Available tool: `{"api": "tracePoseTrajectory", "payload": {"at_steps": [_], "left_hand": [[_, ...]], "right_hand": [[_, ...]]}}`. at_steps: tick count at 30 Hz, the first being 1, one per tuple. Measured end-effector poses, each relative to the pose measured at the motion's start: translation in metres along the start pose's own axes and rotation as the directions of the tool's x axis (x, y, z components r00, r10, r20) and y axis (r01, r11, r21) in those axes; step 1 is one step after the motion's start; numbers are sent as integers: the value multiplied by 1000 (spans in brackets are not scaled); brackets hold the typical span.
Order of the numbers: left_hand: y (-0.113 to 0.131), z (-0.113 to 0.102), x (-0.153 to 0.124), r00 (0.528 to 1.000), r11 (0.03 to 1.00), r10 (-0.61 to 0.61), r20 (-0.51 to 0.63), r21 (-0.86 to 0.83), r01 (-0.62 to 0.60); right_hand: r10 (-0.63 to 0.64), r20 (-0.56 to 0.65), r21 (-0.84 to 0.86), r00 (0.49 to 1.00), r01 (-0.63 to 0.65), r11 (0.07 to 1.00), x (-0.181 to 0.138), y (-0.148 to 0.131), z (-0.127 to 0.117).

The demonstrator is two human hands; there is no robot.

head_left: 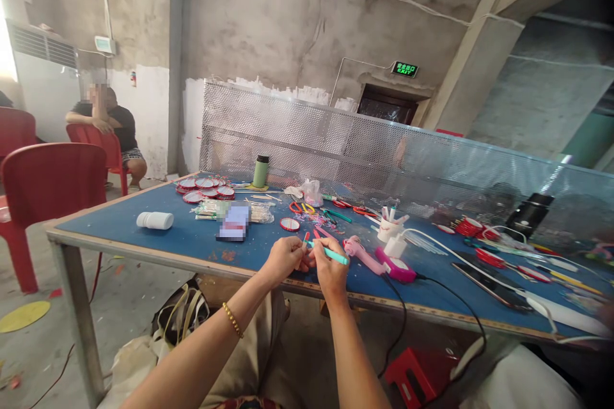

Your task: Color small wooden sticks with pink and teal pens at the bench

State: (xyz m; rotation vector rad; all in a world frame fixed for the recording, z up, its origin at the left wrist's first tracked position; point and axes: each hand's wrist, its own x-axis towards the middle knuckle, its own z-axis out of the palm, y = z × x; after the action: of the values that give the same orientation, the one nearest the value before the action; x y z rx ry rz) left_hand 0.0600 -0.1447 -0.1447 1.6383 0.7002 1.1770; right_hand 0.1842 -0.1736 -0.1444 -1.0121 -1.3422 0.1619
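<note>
My right hand [332, 273] is closed around a turquoise marker pen [336, 255], its tip pointing left toward my other hand. My left hand [286, 254], with a gold bead bracelet at the wrist, pinches a small stick-like piece with a red end [306, 240]. The two hands meet just above the front edge of the blue table [192, 250]; whether the pen touches the piece is too small to tell. Beyond them lie a round red-rimmed disc [289, 224] and some pink strips [325, 234]. A pink glue gun [363, 255] rests to the right of my right hand.
Left of my hands are a phone [233, 222], a white bottle [155, 221] and several red-rimmed discs [206, 184]. A green bottle [261, 171] stands farther back. Rightward are a pen cup [389, 227], a magenta power block [396, 266] and cables. A perforated metal screen [297, 128] borders the back.
</note>
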Motion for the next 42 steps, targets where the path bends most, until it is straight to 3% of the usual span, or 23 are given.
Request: {"api": "tracePoseTrajectory", "payload": {"at_steps": [42], "left_hand": [[-4, 1, 1, 1000, 999, -15, 0, -31, 15]], "right_hand": [[-40, 27, -41, 999, 41, 998, 1, 3, -1]]}}
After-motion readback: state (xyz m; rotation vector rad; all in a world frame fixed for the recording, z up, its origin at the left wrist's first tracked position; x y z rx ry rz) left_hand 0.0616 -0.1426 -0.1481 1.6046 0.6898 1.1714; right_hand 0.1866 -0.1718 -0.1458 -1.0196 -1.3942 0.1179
